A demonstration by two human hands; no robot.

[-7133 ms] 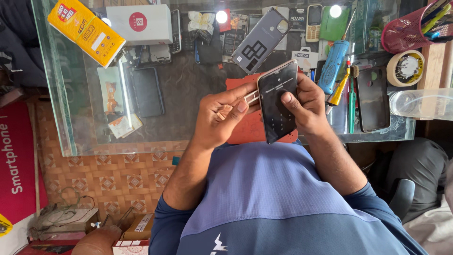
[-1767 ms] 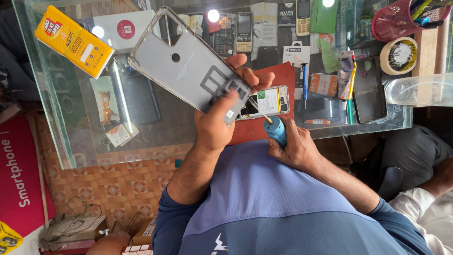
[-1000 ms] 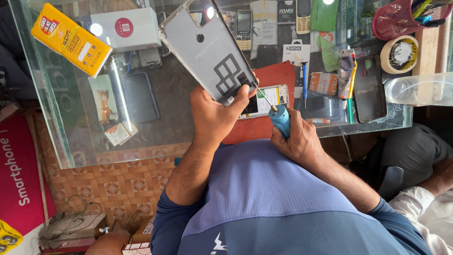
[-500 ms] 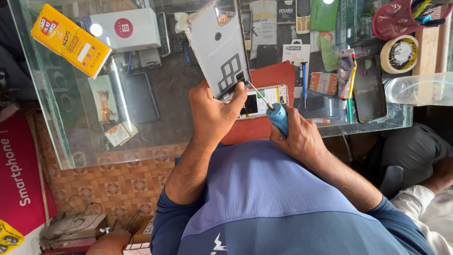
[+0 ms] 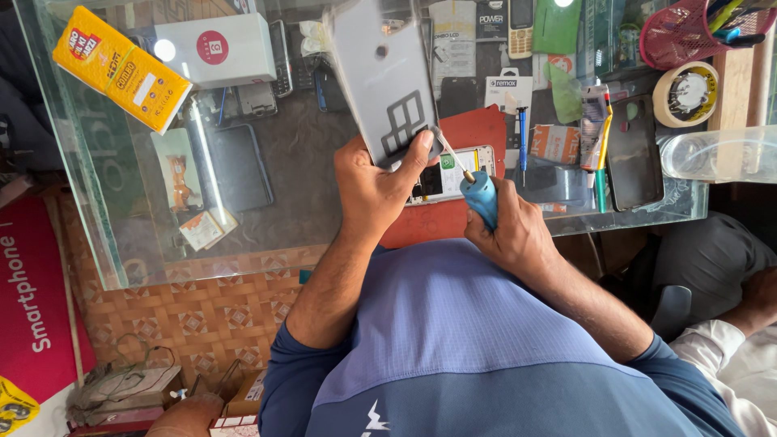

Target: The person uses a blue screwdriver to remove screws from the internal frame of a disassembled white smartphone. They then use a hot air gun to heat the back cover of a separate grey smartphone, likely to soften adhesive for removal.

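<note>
While gripped: flat grey back cover [image 5: 380,73]

1. Blue short-sleeved shirt [image 5: 486,348]: lighter panel across the middle, darker navy sleeves.
2. Small white mark near the lower hem.
3. Left hand [image 5: 374,184], right hand [image 5: 518,235]: bare, forearms uncovered.
</note>
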